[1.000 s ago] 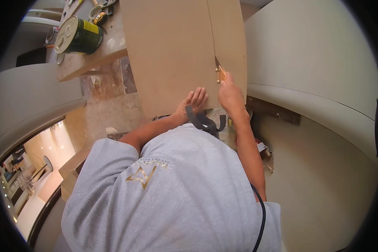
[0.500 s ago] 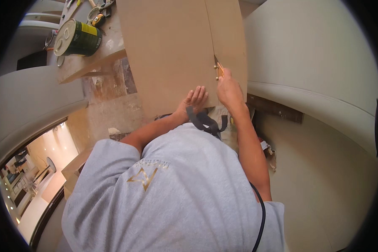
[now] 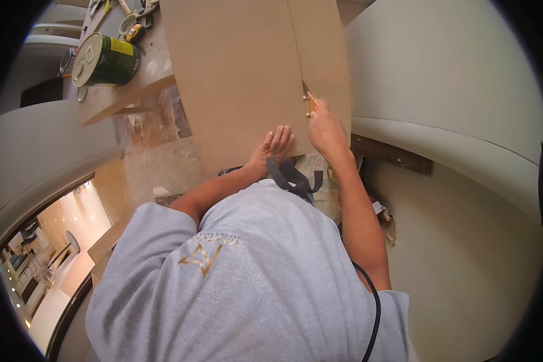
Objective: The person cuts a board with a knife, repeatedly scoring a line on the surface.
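My right hand [image 3: 328, 131] is wrapped round the wooden handle of a handsaw [image 3: 312, 104] with brass-coloured studs on its side. Only a short dark piece of the blade shows ahead of the handle, at the near end of a thin dark line that runs up the tan board [image 3: 235, 66]. The rest of the blade is hidden. My left hand [image 3: 274, 145] lies on the board's near edge, to the left of the saw, with its fingers stretched out and nothing held.
Dark straps [image 3: 291, 176] hang between my body and the board. At the left, a bench [image 3: 130, 90] bears a dark green can [image 3: 107, 59] with a yellow band, a yellow and black tape measure [image 3: 135, 33] and other tools. A large pale curved panel [image 3: 440, 72] stands close on the right.
The whole view has shifted slightly to the left and down. The handsaw and both hands keep nearly the same places on the board.
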`<state>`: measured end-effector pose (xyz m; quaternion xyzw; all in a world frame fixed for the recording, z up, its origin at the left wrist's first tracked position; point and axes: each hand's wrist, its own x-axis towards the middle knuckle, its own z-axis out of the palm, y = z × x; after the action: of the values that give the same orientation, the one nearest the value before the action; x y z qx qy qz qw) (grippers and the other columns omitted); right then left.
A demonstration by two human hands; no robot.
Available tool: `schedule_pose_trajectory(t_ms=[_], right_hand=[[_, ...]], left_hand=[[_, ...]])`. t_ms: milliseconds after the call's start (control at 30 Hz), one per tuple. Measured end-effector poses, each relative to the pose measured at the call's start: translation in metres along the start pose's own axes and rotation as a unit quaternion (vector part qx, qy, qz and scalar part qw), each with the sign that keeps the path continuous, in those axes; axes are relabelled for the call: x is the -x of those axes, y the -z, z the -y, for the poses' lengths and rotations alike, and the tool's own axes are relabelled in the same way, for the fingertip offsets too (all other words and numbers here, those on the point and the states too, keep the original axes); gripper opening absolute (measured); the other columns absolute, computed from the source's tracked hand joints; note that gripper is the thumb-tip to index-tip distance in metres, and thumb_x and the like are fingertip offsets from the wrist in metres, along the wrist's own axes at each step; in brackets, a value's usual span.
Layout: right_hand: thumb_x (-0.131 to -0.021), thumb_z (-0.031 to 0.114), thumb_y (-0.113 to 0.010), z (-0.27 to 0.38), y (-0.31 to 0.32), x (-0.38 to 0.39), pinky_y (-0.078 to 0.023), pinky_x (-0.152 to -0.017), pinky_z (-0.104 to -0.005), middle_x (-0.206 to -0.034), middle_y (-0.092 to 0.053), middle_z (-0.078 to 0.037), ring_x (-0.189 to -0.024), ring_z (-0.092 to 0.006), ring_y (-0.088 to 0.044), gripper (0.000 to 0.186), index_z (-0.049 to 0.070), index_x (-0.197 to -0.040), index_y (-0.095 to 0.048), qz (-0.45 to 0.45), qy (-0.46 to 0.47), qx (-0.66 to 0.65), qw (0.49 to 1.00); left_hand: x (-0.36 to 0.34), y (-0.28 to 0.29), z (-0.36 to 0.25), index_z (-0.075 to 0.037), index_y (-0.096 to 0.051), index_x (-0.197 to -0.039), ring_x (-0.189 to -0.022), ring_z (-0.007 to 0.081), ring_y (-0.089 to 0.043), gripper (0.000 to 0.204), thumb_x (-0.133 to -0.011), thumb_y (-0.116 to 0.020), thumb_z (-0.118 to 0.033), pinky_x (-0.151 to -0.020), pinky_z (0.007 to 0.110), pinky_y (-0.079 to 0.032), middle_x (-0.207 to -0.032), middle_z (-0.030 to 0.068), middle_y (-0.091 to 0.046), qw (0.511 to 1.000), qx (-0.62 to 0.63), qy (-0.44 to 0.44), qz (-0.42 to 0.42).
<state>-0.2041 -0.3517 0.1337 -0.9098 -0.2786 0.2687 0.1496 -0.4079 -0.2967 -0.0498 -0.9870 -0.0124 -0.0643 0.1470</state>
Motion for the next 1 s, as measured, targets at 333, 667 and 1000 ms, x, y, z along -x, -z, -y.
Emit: schedule_pose_trajectory(t_ms=[333,667,1000], right_hand=[[-0.108,0.020,-0.052,-0.005,0.035,0.124,-0.053,-0.080,-0.0652,-0.099,-0.072,-0.035,-0.095,-0.0571,-0.069,0.033,0.007,-0.138,-0.049,0.031,-0.040,-0.041,0.998],[-0.109,0.022,-0.049,-0.008,0.005,0.039,-0.052,-0.086,-0.0653,-0.102,-0.071,-0.036,-0.099,-0.0570,-0.068,0.030,0.006,-0.135,-0.050,-0.013,0.034,-0.027,0.999],[-0.109,0.025,-0.051,-0.018,-0.008,0.006,-0.053,-0.082,-0.0655,-0.097,-0.072,-0.035,-0.096,-0.0576,-0.068,0.031,0.006,-0.133,-0.050,-0.009,-0.001,-0.020,1.000]], left_hand=[[0.008,0.014,0.016,-0.012,-0.040,-0.164,-0.160,0.0333,-0.033,0.068,-0.100,-0.047,-0.033,-0.132,0.056,-0.010,-0.170,0.0145,-0.038,0.999,-0.045,0.006,0.027],[0.001,0.003,0.004,-0.007,-0.037,-0.165,-0.162,0.0321,-0.029,0.068,-0.100,-0.049,-0.024,-0.134,0.051,-0.011,-0.172,0.0160,-0.035,0.999,0.043,0.020,-0.004],[-0.005,0.007,0.006,-0.009,-0.037,-0.165,-0.162,0.0299,-0.030,0.067,-0.101,-0.048,-0.025,-0.135,0.052,-0.011,-0.172,0.0140,-0.035,1.000,-0.012,0.010,0.004]])
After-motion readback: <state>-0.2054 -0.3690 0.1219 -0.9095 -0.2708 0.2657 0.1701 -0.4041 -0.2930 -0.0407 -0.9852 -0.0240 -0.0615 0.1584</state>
